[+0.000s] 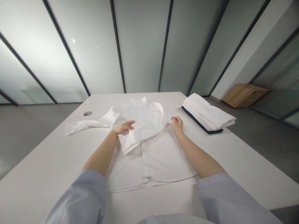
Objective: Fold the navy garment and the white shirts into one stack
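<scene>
A white long-sleeved shirt (161, 158) lies spread on the table, its collar at the far side and its hem toward me. One sleeve (147, 132) is folded across the front, with its cuff near my left wrist. The other sleeve (87, 124) stretches out to the left. My left hand (125, 127) rests over the shirt by the folded sleeve, fingers stretched out and thumb apart. At the right side of the shirt, my right hand (177, 124) has its fingers curled in a pinch on the fabric edge.
A stack of folded white garments (207, 112) sits at the table's right edge, with a dark folded cloth (201, 123) beneath. A round cable grommet (87, 113) is set in the white table (46, 174). A wooden cabinet (244, 95) stands on the floor beyond, near frosted glass panels.
</scene>
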Tool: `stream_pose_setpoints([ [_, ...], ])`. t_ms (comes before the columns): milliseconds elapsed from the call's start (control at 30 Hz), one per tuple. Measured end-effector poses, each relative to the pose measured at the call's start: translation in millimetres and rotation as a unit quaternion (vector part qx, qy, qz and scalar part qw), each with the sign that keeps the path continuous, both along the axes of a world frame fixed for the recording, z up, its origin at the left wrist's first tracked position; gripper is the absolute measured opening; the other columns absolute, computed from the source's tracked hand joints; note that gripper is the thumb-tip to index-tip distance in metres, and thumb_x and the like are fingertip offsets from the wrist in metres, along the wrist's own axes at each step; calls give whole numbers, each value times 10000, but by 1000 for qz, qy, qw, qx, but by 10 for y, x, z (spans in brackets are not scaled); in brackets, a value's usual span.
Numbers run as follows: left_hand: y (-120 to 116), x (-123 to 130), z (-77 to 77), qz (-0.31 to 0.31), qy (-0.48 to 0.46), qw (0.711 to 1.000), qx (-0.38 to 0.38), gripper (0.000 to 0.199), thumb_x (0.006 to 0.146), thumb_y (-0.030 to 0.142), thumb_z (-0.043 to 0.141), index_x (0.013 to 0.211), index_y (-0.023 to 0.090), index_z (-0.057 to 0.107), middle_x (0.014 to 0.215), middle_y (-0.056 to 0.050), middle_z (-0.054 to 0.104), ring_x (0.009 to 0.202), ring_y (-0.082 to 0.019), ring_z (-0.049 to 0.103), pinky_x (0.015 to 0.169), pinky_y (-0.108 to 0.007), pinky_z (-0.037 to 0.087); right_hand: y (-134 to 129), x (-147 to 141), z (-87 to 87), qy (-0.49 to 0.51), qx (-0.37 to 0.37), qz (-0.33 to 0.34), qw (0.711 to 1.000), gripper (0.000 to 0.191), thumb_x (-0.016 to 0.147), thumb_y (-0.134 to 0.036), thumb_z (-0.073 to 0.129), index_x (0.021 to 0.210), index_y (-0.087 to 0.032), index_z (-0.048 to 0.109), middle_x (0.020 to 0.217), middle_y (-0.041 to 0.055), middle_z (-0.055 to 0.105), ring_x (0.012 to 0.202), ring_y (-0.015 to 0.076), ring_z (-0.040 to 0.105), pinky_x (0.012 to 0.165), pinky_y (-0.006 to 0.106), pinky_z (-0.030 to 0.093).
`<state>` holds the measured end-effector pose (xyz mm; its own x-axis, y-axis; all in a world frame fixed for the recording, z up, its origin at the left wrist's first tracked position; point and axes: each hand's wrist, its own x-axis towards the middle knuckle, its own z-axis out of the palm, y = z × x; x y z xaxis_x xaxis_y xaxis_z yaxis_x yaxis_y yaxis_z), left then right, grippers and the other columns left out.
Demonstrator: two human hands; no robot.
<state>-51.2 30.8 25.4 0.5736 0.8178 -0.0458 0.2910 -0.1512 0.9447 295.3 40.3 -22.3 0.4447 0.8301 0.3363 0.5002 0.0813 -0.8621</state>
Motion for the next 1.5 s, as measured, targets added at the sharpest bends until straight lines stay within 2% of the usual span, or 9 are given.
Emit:
stream_pose_setpoints([
  [100,-26,-54,51,-36,-21,999,-10,661,596,359,611,1251,287,555,1140,-11,666,959,-214,629,752,-257,480,17,-5,-39,8,25,7,1000,248,743,-324,417,774,-192,623,811,64,675,859,221,602,788,311,455],
  [200,1,-72,29,-27,-57,996,-63,554,588,347,641,1129,229,652,969,-30,704,802,-198,634,648,-247,459,32,-18,-74,7,64,22,998,222,719,-345,443,717,-196,609,757,43,663,782,209,593,767,317,447],
  [300,78,-133,4,81,-139,986,-32,294,581,386,652,770,164,689,688,-17,637,609,-152,548,558,-246,407,42,-23,-85,15,74,28,997,213,702,-349,460,697,-199,611,737,33,663,749,205,585,742,319,444],
  [433,133,-332,70,197,-227,953,41,313,613,482,627,640,171,625,604,-7,554,599,-157,491,582,-271,394,43,-26,-73,12,60,18,998,205,692,-336,463,680,-199,615,708,36,660,723,204,578,724,317,440],
  [600,66,-572,204,57,-52,997,7,445,606,489,654,886,152,737,734,-46,643,726,-194,524,648,-270,381,31,-36,-66,4,42,28,999,216,704,-320,441,687,-193,615,708,42,659,715,204,580,708,308,436],
  [700,34,-573,214,53,68,995,-52,534,667,498,647,1117,214,693,816,-18,669,788,-191,550,676,-253,385,23,-47,-69,-7,34,34,999,215,711,-315,438,699,-194,615,716,39,657,730,202,582,717,302,436],
  [967,231,-169,184,39,134,978,-154,475,674,581,626,937,191,694,810,-50,667,750,-188,571,624,-245,404,-4,-89,-55,-60,4,63,996,202,723,-330,451,703,-208,611,715,19,649,707,192,562,722,297,435],
  [1233,223,362,177,129,106,986,15,219,624,371,665,648,191,543,568,32,452,566,-122,431,491,-219,284,3,-83,-66,-72,0,77,994,193,732,-308,454,698,-216,620,700,15,653,734,192,574,709,287,435],
  [1500,238,268,16,417,-19,908,36,164,704,281,454,564,217,398,471,53,310,470,-111,362,458,-226,268,4,-104,-60,-74,-1,71,995,195,733,-321,455,695,-214,615,696,16,649,716,192,571,696,289,430],
])
